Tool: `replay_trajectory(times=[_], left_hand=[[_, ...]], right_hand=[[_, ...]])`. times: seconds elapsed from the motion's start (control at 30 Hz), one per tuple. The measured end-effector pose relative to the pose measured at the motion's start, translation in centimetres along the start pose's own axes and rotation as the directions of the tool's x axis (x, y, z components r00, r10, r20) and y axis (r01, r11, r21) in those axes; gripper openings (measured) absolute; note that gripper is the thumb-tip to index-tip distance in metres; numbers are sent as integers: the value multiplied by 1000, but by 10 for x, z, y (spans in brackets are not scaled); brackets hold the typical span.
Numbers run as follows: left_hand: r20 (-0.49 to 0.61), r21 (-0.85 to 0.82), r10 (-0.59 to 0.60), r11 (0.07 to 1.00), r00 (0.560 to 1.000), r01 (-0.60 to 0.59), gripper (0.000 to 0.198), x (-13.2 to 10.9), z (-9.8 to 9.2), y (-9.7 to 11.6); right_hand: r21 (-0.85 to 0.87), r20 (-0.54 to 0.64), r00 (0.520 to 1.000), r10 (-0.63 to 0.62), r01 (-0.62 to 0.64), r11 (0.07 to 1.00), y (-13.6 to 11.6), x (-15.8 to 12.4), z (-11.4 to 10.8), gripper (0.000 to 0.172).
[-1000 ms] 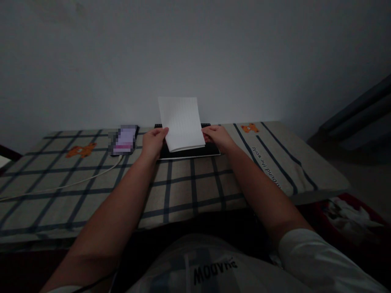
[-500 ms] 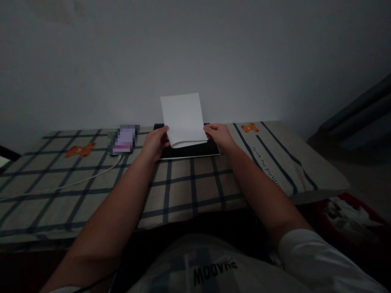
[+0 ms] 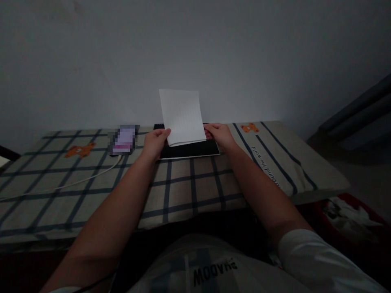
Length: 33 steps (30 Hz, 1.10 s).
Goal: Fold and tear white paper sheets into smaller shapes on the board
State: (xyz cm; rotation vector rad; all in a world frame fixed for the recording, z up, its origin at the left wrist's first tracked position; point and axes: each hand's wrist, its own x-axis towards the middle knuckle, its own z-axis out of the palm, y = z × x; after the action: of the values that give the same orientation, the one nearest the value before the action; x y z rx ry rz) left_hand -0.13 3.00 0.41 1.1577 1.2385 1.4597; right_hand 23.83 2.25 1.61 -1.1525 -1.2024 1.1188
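Note:
A white lined sheet of paper point(image 3: 183, 116), folded along its near edge, is held up between my two hands. My left hand point(image 3: 155, 142) pinches its lower left side, thumb on the front. On the opposite side my right hand point(image 3: 219, 134) grips the lower right edge between thumb and fingers. Below the paper a flat black notebook or folder point(image 3: 189, 151) with a pale near edge lies on the table; the sheet covers its middle and both hands overlap its sides.
A checked cloth point(image 3: 183, 191) with orange bear prints covers the table, which stands against a grey wall point(image 3: 195, 49). To the left lies a phone point(image 3: 124, 140), its screen blurred, with a white cable point(image 3: 91, 178). A red bin point(image 3: 345, 203) with crumpled white stuff stands at the lower right.
The sheet has tipped up slightly and its folded near edge has flattened, the two layers now closer together. My left thumb has shifted a little to the right over the paper.

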Motion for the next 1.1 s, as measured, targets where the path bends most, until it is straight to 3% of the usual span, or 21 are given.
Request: replay_trajectory(times=[0.27,0.47,0.63,0.87,1.1], left_hand=[[-71,81,108,991,992,-102,15,3,-1,-1],[71,-124,-111,985,991,119,16,-1,0,6],[183,-99,-185,974,966,205,23,-4,-2,11],[86,41,-3,999,996,0,25,-1,-1,2],[10,112,138,984,990,-138,19,4,-4,-6]], right_hand=[[13,41,997,60,-61,998,-2,-3,1,9],[-6,-40,998,38,-38,999,1,2,1,10],[-4,-68,998,-10,10,1000,6,7,-3,11],[-19,-40,999,1,-1,1000,6,5,-3,14],[59,7,996,89,-89,994,1,0,-1,7]])
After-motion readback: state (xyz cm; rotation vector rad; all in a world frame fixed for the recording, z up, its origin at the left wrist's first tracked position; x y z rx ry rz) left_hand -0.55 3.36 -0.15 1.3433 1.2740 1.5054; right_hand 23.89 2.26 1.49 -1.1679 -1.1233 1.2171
